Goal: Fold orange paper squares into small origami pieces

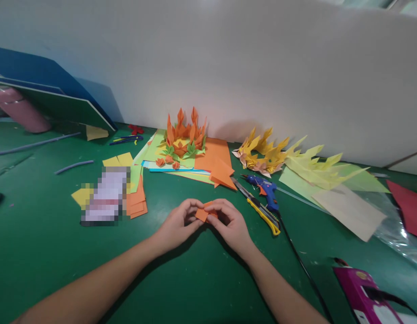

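Observation:
Between my hands is a small folded piece of orange paper point(202, 215), held just above the green table. My left hand point(181, 220) pinches its left side between thumb and fingers. On the other side, my right hand point(230, 222) grips the paper with thumb and fingertips, covering part of the folds. Beyond them stands an orange folded-paper crown point(186, 128) with green paper leaves at its base. Small orange paper flowers point(168, 161) lie in front of it, and an orange paper star point(222, 173) sits nearby.
Right of my hands lie a yellow utility knife point(262, 216) and a blue glue gun point(269, 191) with a trailing cord. Behind are a yellow paper crown point(262, 150) and pale-yellow paper spikes point(319, 166). Orange squares point(137, 204) lie left; a purple power strip point(360, 288) is front right.

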`<action>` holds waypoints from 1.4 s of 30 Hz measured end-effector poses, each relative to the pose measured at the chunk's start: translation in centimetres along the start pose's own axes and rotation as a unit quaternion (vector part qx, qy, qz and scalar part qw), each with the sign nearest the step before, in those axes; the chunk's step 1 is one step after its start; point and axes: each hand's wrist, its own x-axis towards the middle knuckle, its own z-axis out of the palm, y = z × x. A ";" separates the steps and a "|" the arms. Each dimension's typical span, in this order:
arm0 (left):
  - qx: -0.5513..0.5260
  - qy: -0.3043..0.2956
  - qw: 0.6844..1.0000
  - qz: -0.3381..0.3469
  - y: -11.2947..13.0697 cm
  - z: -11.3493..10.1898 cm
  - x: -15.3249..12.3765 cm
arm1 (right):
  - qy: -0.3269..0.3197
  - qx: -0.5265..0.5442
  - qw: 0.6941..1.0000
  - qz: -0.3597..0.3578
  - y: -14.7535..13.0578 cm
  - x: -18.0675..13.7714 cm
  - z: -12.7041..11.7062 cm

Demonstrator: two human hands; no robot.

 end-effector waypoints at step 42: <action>0.011 0.116 0.993 -0.036 1.5 0.7 -0.1 | 0.048 -0.047 0.995 0.073 -0.8 -0.3 1.0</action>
